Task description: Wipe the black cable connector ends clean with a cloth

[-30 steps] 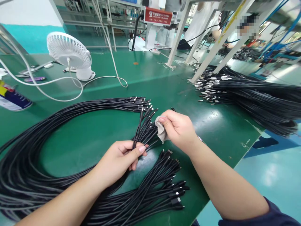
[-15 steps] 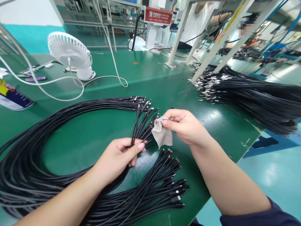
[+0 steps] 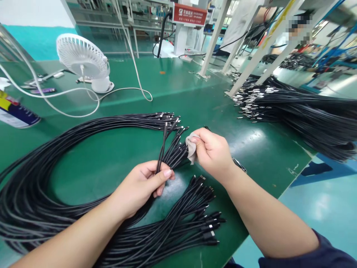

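Observation:
My left hand [image 3: 149,182] is closed around a bunch of black cables [image 3: 178,154] just behind their plugs, which fan out up and to the right. A couple of these cables stand up above my thumb. My right hand [image 3: 213,152] grips a small grey cloth [image 3: 191,147] at the plug ends of the held bunch; part of the cloth is hidden inside the fingers. In front of my left hand lies a loose bundle of black cables [image 3: 167,227] with metal plug tips. Another part of the bundle [image 3: 131,121] curves round behind the hands.
A white fan [image 3: 83,61] with a white cord stands at the back left, near a spray can [image 3: 18,113]. On the right, a big pile of black cables [image 3: 301,111] hangs past the edge of the green table [image 3: 178,83], beside slanted white posts [image 3: 214,39]. Another person is behind.
My right hand has turned and closed more tightly, bunching the cloth that hung loose before. The left hand keeps its hold on the cables almost in place.

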Available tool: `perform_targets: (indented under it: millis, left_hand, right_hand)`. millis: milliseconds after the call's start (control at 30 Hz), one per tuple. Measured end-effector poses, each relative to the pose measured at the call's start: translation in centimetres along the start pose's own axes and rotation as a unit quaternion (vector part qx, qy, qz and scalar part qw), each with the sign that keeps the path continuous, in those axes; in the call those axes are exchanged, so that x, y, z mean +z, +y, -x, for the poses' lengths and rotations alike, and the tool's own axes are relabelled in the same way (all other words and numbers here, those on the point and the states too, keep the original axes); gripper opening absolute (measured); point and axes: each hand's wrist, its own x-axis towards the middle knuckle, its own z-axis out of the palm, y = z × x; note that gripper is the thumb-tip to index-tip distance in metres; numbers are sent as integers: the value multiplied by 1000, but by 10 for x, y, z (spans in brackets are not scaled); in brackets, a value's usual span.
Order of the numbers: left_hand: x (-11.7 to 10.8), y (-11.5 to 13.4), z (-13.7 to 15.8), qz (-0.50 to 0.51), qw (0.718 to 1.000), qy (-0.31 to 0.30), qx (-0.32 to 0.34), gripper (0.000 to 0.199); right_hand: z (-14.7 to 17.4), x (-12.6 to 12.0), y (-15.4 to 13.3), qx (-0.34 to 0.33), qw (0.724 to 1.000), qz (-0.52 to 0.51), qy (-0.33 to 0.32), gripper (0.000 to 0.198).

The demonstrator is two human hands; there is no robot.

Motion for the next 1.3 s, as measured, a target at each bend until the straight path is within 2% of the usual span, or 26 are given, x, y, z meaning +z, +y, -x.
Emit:
perform_targets:
  millis: [100, 167, 267, 400, 467, 567, 733, 800, 867, 1000, 1167, 1300]
  left_hand:
    - [-1, 0, 0, -16, 1000, 0, 5, 30]
    - [-3, -1, 0, -9, 1000, -1, 0, 32]
    - [-4, -1, 0, 4, 1000, -6, 3, 32]
    - [-4, 1, 0, 22, 1000, -4, 1, 36]
    - [-3, 2, 1, 32, 999, -1, 0, 38]
    - [-3, 2, 2, 40, 999, -3, 1, 38]
    - [-3, 2, 3, 26, 1000, -8, 2, 38]
    - [-3, 1, 3, 15, 1000, -9, 2, 38]
    - [-3, 1, 3, 8, 1000, -7, 3, 38]
    - [-4, 2, 2, 4, 1000, 5, 2, 39]
    - [-3, 3, 0, 11, 1000, 4, -11, 39]
    - [-1, 3, 1, 26, 999, -5, -18, 38]
  right_hand:
    - [-1, 2, 3, -29, 998, 48, 20, 22]
    - [-1, 2, 5, -20, 998, 39, 54, 22]
    - [-2, -3, 6, 40, 993, -44, 101, 26]
    - [-1, -9, 4, 131, 967, -186, 112, 34]
    - [-1, -10, 2, 149, 956, -233, 102, 35]
    - [0, -11, 1, 144, 950, -273, 54, 34]
    - [1, -11, -1, 89, 970, -226, -20, 25]
    - [2, -9, -4, 73, 969, -230, -47, 22]
    - [2, -7, -6, 72, 956, -273, -78, 22]
    - [1, -6, -8, 111, 911, -376, -124, 25]
    - [-2, -7, -6, 166, 871, -446, -119, 27]
    - [-1, -7, -7, 177, 851, -478, -127, 27]
